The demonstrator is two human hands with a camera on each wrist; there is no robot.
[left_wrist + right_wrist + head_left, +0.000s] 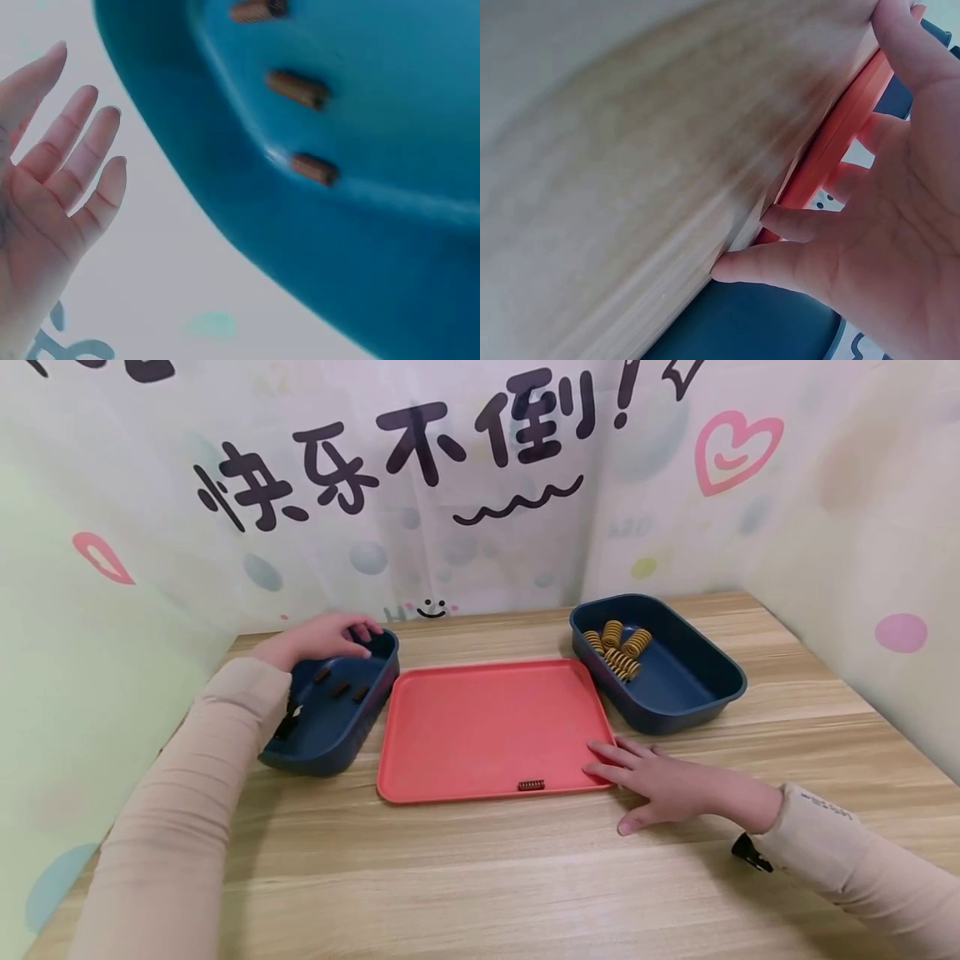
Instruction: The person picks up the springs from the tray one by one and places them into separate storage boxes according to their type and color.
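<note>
My left hand (324,639) hovers over the far part of the left dark blue bin (330,758), fingers spread and loosely bent, holding nothing. Several small dark brown springs (341,689) lie on that bin's floor; three brown springs (298,88) show in the left wrist view. The red tray (487,727) lies between two bins. A single small brown spring (531,785) sits along its front edge. My right hand (667,785) rests at the tray's front right corner with spread fingers, fingertips over the rim and thumb on the table side.
A second blue bin (690,677) stands at the back right, holding several larger yellow-and-black springs (636,643) at its left end. Behind the wooden table (465,877) hangs a printed white cloth (480,560). A black clip-like piece (752,853) sits under the right cuff.
</note>
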